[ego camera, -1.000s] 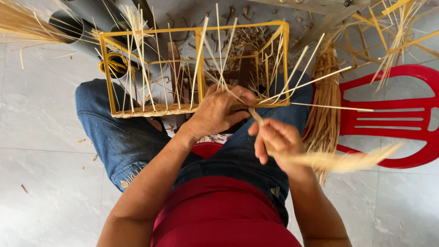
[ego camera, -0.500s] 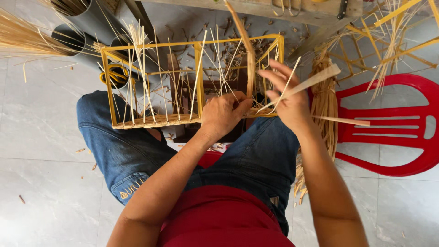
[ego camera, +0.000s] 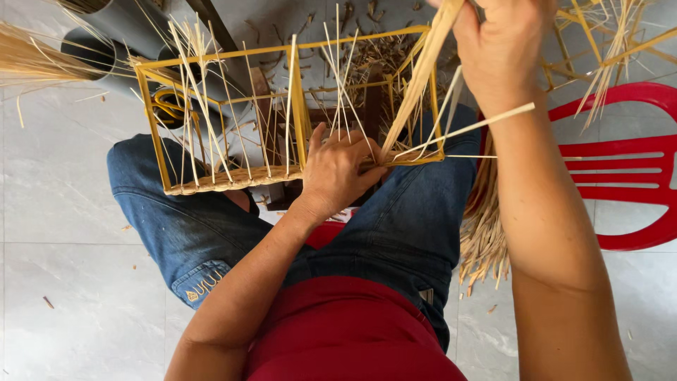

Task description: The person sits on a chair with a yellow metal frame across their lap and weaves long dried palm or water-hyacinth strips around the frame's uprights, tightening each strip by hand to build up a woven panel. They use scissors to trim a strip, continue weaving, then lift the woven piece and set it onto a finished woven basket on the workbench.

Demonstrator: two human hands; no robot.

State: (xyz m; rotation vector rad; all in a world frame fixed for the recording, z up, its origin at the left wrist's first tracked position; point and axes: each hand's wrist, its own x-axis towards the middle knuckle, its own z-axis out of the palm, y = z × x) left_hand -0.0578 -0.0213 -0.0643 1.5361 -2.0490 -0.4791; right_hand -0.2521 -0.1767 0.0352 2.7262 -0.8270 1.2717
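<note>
A: Where is the yellow frame now?

B: It rests on the person's lap, at about 12 o'clock from the red shirt. The left hand lies on the near lower rail, with the grip pressed together on the woven edge, I think to keep the frame from tipping.

A: And the right hand?

B: It is raised toward 1 o'clock, fingers closed around a flat pale strip that runs down to the frame's near right corner. The height seems to keep the strip tight.

A: What differs from half a second ago?

B: Then the right hand was low, just beside the left one at the frame. Now it has gone up, and the strip is stretched. The red chair stays at 3 o'clock on the floor.
</note>
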